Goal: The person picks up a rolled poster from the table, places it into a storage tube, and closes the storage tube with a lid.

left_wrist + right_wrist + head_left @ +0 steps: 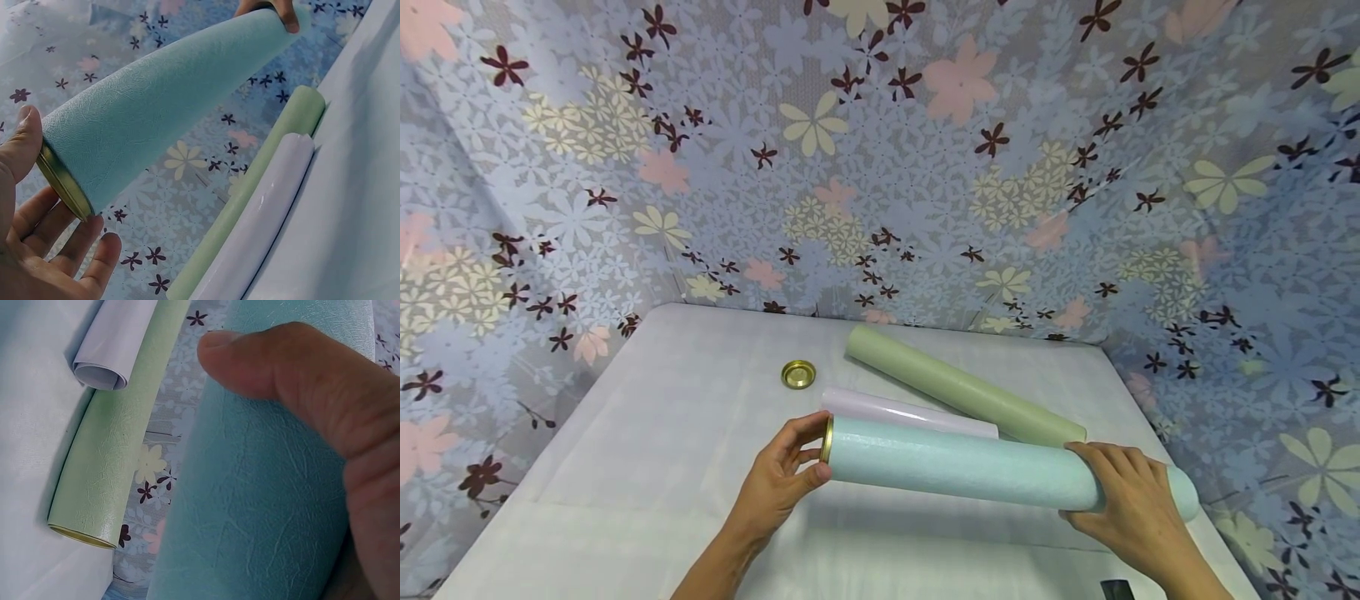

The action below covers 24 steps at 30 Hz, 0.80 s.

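Observation:
A long light-blue tube [955,463] with a wrinkled surface is held in both hands, raised over the white table and lying nearly level. My left hand [778,471] pinches the tube's left end, thumb on one side and fingers on the other of its gold metal rim [62,181]. Near the other end, my right hand [1127,496] wraps round the tube from above, its thumb [250,365] lying along the near side. A round gold lid [798,374] lies on the table beyond the left hand.
Behind the held tube lie a glossy pale-lilac paper roll [902,410] and a light-green tube [962,387], angled across the white table [647,417]. A small black object [1117,590] sits at the front edge by the right forearm. Flower-patterned cloth [880,167] surrounds the table.

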### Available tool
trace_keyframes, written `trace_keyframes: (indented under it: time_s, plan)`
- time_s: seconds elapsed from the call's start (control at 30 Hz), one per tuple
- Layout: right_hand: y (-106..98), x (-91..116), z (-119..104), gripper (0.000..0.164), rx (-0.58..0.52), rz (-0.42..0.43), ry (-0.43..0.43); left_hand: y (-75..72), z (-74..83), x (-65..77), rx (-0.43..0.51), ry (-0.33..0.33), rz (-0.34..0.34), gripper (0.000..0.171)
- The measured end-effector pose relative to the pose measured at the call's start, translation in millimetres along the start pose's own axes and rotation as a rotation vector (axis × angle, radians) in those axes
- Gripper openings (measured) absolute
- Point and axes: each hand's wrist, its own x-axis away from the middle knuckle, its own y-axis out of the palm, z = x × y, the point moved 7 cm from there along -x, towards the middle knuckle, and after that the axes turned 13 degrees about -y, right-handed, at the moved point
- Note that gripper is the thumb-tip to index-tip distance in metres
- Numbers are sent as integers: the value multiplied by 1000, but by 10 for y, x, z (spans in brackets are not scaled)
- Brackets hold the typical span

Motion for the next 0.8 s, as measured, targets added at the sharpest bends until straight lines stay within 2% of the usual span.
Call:
trace_keyframes:
  time_s: [0.5,0.8]
  plan:
    - [-9,18,41,85,2,-3,2,42,-53,-50,6,-34,-5,57]
    - [-26,39,42,84,-9,30,-19,84,-72,-84,-6,-48,-22,60]
